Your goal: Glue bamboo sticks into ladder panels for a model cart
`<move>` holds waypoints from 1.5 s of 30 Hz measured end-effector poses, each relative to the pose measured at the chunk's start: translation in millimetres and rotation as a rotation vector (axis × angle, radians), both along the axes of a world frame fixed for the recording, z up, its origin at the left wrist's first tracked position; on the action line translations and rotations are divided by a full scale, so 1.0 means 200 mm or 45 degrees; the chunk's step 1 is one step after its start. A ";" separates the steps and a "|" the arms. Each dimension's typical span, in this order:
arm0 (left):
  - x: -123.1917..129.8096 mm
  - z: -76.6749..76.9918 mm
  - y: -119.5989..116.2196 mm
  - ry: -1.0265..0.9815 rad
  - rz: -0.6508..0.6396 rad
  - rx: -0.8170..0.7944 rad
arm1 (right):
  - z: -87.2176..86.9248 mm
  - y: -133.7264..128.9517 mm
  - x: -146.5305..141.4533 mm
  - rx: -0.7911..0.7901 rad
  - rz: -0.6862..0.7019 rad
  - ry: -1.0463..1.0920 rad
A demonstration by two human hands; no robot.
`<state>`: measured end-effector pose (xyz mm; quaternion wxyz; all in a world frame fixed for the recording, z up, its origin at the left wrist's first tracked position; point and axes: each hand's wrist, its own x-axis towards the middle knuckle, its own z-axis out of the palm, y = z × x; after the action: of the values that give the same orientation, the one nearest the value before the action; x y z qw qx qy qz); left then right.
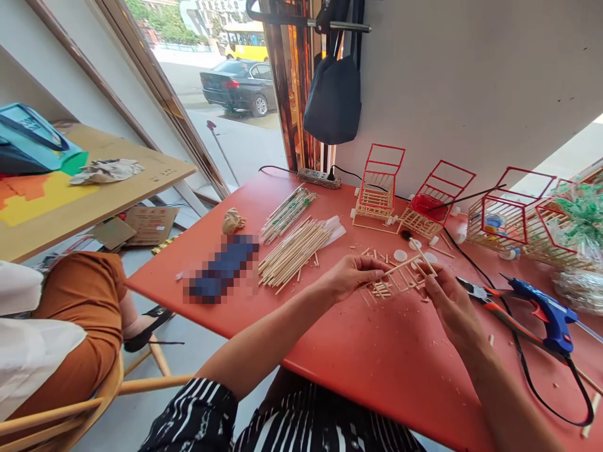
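Observation:
My left hand [355, 276] is closed, its thumb and fingers pinching one end of a small frame of thin wooden sticks [399, 269] held just above the table. A short wooden stick [424, 257] slants up from between the fingertips of my right hand [447, 295], close to the frame's far end. Whether the stick touches the frame I cannot tell. Cut stick pieces [380, 289] lie under and around the frame. To the right of my right hand are pliers [485, 295] with orange and black handles and a blue glue gun [541, 307].
On the red table [330, 345] lie a pile of wooden sticks [292, 254] and wrapped sticks [288, 213]. Small stick carts with red handles [377, 188] stand along the wall near a power strip [319, 178]. A black cable [522, 364] loops at right. A person [78, 307] sits at left.

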<state>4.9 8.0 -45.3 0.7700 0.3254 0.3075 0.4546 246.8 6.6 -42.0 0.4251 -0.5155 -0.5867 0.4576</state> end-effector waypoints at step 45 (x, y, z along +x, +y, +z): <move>-0.11 0.01 0.01 0.399 -0.249 0.161 | 0.10 -0.02 0.02 0.170 0.113 -0.309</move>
<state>-17.5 9.3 -42.4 0.7312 0.4682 0.3615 0.3398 251.0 2.7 -22.3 0.3635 -0.5111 -0.6853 0.3701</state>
